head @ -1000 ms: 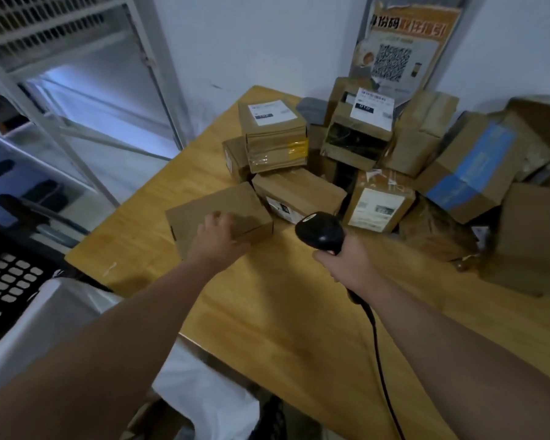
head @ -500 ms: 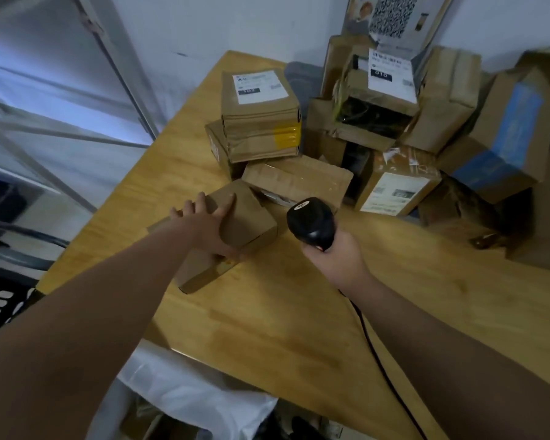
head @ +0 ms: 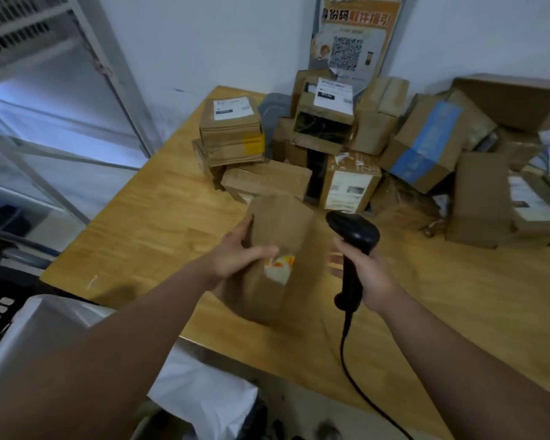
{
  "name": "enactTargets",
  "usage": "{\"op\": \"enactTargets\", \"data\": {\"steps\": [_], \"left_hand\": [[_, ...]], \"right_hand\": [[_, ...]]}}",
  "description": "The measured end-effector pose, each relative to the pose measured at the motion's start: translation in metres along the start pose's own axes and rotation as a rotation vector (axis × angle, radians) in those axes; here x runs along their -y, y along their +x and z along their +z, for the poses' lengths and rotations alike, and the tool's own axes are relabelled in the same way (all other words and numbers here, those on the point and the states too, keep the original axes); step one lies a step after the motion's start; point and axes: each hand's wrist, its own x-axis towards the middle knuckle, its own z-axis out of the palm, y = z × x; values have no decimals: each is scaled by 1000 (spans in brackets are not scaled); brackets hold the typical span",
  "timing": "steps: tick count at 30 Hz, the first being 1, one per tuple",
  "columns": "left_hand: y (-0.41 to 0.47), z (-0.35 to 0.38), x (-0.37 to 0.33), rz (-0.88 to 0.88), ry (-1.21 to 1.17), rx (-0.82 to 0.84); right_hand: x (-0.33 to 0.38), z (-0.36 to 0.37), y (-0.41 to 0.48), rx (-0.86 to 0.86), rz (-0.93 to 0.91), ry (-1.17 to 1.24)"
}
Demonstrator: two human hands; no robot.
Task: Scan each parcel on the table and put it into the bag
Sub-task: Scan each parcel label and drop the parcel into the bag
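The wooden table carried a pile of parcels along its far side; the white bag lay below the near edge, to the person's left. One brown parcel was held over the table, blurred, long axis running away from the person. The left hand gripped its left side, thumb across the near face. The right hand was wrapped round the handle of the scanner — just right of the parcel, contact unclear. A small sticker faced the person — the scanner head probably needed swinging left onto it; whether it bore a barcode couldn't be told.
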Motion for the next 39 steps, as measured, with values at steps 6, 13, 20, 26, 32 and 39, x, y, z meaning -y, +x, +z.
{"op": "enactTargets", "data": {"steps": [6, 13, 20, 26, 32, 39], "left_hand": [[-27, 78, -45, -41, -623, 132], [-31, 115, -71, 188, -299, -295], [-23, 121, -46, 72, -242, -200], [-27, 139, -33, 38, -396, -280], [-19, 153, -33, -6, -589, -334], [-13, 150, -24, 61, -469, -303]], "right_hand": [[14, -28, -31, 142, 68, 35], [13, -57, -48, -47, -210, 11], [18, -79, -53, -150, -175, -2], [33, -84, -76, 23, -175, -94], [24, -74, -79, 19, -139, -133], [29, -74, -82, -15, -235, -314]]}}
